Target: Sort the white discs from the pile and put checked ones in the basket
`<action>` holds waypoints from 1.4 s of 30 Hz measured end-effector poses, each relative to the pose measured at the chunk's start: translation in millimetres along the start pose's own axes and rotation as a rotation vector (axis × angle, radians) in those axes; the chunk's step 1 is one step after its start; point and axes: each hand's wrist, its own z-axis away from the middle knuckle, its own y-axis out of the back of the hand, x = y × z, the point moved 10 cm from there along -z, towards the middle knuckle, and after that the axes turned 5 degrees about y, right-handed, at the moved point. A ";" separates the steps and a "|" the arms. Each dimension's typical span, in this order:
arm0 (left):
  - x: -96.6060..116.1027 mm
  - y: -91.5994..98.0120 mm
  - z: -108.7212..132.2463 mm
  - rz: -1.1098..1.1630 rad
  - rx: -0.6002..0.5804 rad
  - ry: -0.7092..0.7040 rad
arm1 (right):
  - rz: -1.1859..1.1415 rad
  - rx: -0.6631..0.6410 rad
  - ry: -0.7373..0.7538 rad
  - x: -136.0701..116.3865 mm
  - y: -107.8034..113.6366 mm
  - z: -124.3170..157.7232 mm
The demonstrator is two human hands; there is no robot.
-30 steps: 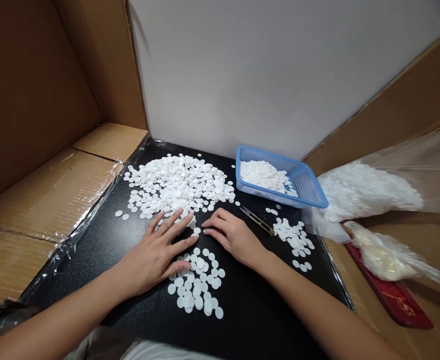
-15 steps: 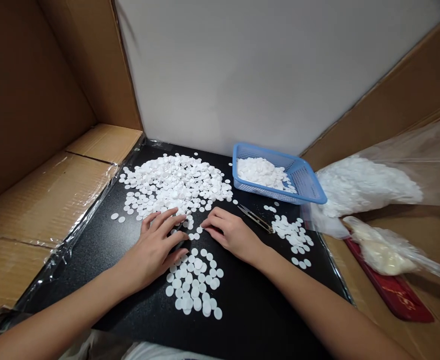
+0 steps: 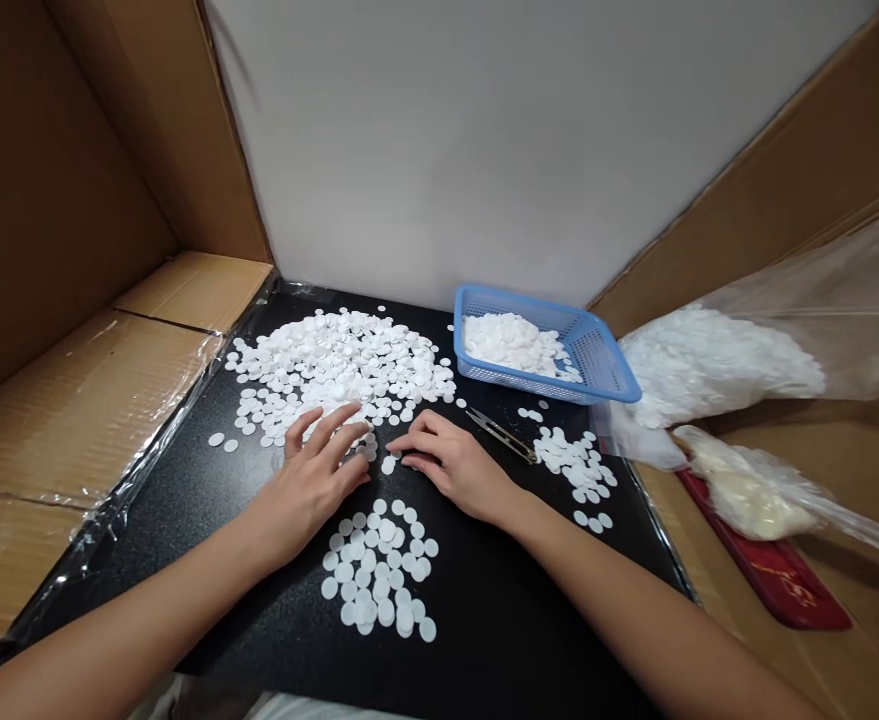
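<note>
A wide heap of small white discs covers the back of the black table. My left hand rests at the heap's front edge, its fingers spread and bent over the discs. Just to the right, my right hand has thumb and fingers close together beside a few loose discs; whether something is between the fingertips is too small to tell. Nearer to me lies a looser group of discs. Another small group is on the right, next to metal thread snips.
A blue basket holding white discs stands at the back right. Beyond the table's right edge are a clear bag of white pieces, a knotted bag and a red object. Cardboard borders the left side.
The view has shifted slightly. My left hand's fingers have drawn up toward the heap, away from the near group, and fewer loose discs show between my hands.
</note>
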 end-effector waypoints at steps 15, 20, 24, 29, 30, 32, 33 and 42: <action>-30.6 0.0 2.2 0.212 -0.054 0.298 | -0.083 0.031 0.034 -10.1 -1.0 0.9; -52.7 17.6 9.8 0.217 0.000 0.413 | 0.004 0.043 0.005 -0.9 2.8 2.7; -62.1 16.1 23.4 0.181 -0.034 0.470 | 0.052 0.002 0.018 -2.0 -1.1 1.7; -54.2 8.4 29.0 0.117 -0.053 0.410 | 0.044 -0.021 0.003 -2.6 2.2 0.9; -52.3 8.4 28.6 0.108 -0.041 0.393 | 0.031 -0.025 -0.001 -2.0 3.0 0.9; -48.5 8.8 27.6 0.101 -0.020 0.362 | 0.005 -0.016 -0.025 1.5 5.9 1.0; -46.8 9.1 27.2 0.102 -0.012 0.348 | -0.006 0.002 -0.040 4.0 8.1 1.1; -33.7 4.4 26.8 0.218 -0.117 0.270 | 0.027 0.008 0.006 0.3 0.6 -2.4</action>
